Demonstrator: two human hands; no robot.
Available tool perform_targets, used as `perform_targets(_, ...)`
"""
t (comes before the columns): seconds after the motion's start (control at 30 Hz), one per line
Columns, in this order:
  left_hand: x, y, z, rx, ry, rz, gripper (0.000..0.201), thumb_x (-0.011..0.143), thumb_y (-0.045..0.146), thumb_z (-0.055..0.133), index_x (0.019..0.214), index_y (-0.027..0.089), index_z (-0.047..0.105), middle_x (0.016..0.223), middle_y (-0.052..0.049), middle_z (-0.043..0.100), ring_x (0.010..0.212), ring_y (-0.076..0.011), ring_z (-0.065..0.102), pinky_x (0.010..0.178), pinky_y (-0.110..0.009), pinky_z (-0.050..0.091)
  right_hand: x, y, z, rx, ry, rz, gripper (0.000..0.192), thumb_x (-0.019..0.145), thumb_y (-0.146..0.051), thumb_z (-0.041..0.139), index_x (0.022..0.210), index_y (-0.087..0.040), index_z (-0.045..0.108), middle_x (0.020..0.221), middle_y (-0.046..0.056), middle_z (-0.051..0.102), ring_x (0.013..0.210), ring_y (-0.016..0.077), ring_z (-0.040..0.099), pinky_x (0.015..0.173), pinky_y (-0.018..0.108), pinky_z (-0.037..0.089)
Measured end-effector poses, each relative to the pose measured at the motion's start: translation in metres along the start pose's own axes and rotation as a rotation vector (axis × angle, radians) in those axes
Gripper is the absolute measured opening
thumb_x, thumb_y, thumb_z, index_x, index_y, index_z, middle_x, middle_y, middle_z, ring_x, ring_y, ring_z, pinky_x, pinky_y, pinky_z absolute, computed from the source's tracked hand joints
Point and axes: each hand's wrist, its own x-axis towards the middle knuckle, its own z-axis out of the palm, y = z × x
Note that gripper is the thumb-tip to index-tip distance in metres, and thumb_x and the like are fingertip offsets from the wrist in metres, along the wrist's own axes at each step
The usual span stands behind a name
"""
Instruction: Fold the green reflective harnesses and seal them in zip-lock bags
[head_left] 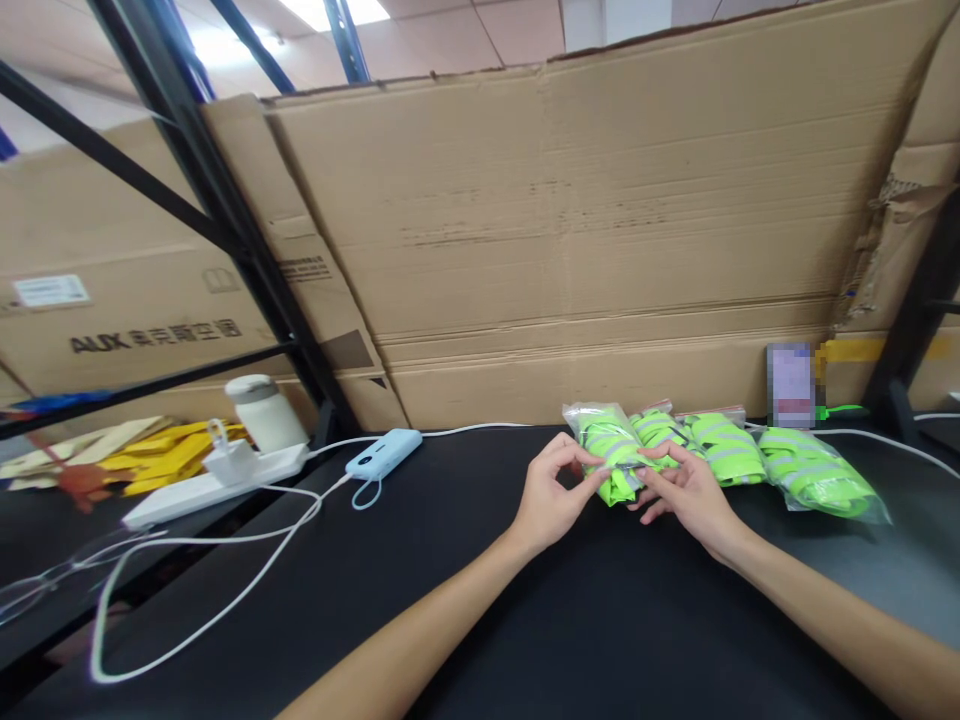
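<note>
My left hand [551, 495] and my right hand [694, 495] both pinch a clear plastic bag holding a folded neon-green reflective vest [609, 442]. Thumb and forefinger of each hand meet at the near side of this bag, which lies at the back of the black table. Grey reflective stripes cross the green cloth. Behind the right fingers sits a second bagged vest [658, 424], partly hidden. Further right, a third bagged vest [726, 450] and a fourth bagged vest [817, 470] lie in the same row.
A phone [791, 385] with a blurred screen leans against the cardboard wall [585, 220]. To the left are a light-blue power bank [385, 454], a white power strip [180, 500], a looping white cable [251, 602] and a white bottle [266, 415]. Yellow packets [161, 455] lie beyond the black rack post.
</note>
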Motion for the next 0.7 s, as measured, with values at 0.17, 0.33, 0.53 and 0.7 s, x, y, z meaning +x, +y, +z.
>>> perform_targets(0.17, -0.003, 0.010, 0.004, 0.073, 0.056, 0.141, 0.011, 0.086, 0.022, 0.072, 0.075, 0.018, 0.072, 0.076, -0.002, 0.058, 0.070, -0.0143, 0.059, 0.067, -0.028, 0.051, -0.001, -0.001, 0.003, 0.013, 0.029, 0.004, 0.057, 0.066, -0.057, 0.086, 0.099, -0.019, 0.058, 0.061, 0.001, 0.069, 0.060, 0.0244, 0.073, 0.048, 0.031, 0.060)
perform_targets(0.33, -0.001, 0.008, 0.003, 0.081, 0.100, 0.139, 0.011, 0.087, 0.020, 0.069, 0.076, 0.018, 0.069, 0.079, -0.002, 0.058, 0.072, -0.0146, 0.060, 0.065, -0.027, 0.053, -0.005, -0.010, 0.004, 0.085, -0.033, 0.013, 0.055, 0.073, -0.048, 0.084, 0.110, -0.018, 0.057, 0.069, 0.003, 0.073, 0.071, 0.0267, 0.076, 0.056, 0.033, 0.063)
perform_targets(0.53, 0.000, 0.008, 0.000, 0.062, 0.112, 0.134, 0.009, 0.089, 0.020, 0.067, 0.080, 0.018, 0.069, 0.088, -0.005, 0.060, 0.081, -0.0162, 0.062, 0.069, -0.027, 0.055, -0.006, -0.015, 0.003, 0.133, -0.088, 0.023, 0.057, 0.078, -0.046, 0.081, 0.121, -0.017, 0.059, 0.077, 0.004, 0.073, 0.080, 0.0268, 0.077, 0.062, 0.033, 0.064)
perform_targets(0.7, -0.001, 0.008, -0.002, 0.072, 0.061, 0.168, 0.013, 0.091, 0.018, 0.064, 0.079, 0.017, 0.066, 0.093, -0.006, 0.063, 0.085, -0.0170, 0.063, 0.071, -0.028, 0.054, -0.004, -0.013, 0.001, 0.184, -0.094, 0.042, 0.072, 0.077, -0.043, 0.084, 0.138, -0.024, 0.051, 0.078, -0.001, 0.068, 0.074, 0.0210, 0.074, 0.057, 0.029, 0.062)
